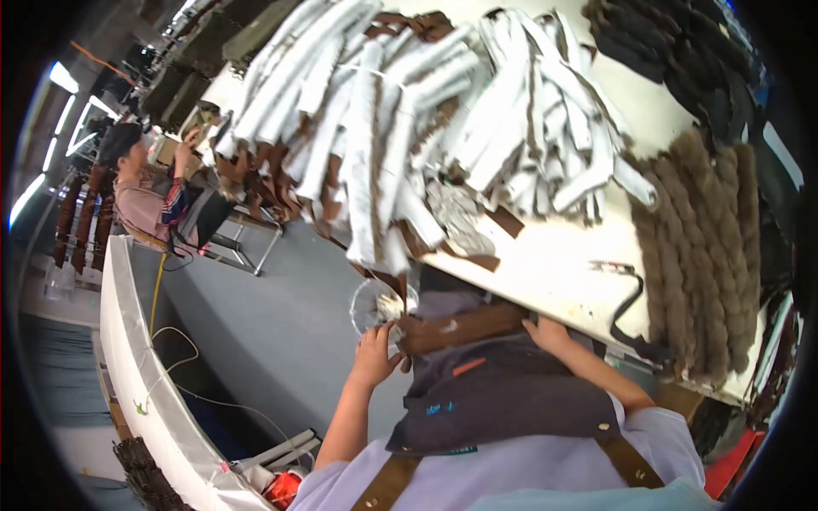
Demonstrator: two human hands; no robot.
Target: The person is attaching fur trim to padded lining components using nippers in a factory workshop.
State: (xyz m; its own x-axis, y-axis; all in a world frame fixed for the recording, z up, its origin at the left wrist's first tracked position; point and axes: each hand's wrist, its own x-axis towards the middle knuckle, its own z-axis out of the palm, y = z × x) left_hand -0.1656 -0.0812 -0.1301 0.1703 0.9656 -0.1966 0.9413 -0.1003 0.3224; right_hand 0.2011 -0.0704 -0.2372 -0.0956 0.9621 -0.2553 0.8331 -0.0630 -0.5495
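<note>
A brown strip [464, 330], which looks like fur or hide, stretches across my lap over the dark apron [494, 392]. My left hand [375, 353] is closed on its left end, where a bit of pale material shows by the fingers. At the other end, close to the table edge, my right hand [548, 334] grips the strip with the thumb on top; its other fingers are mostly hidden. Long white-backed fur strips [366, 153] lie heaped on the table ahead, some hanging over its edge. A second bundle of white-backed strips [528, 128] lies to their right.
The white table [545, 264] has its edge just beyond my lap. Brown fur lengths [699, 255] and a black strap [629, 311] lie at the right. A clear plastic-lined bin [366, 305] stands below the left strips. Another person [149, 192] sits at the far left.
</note>
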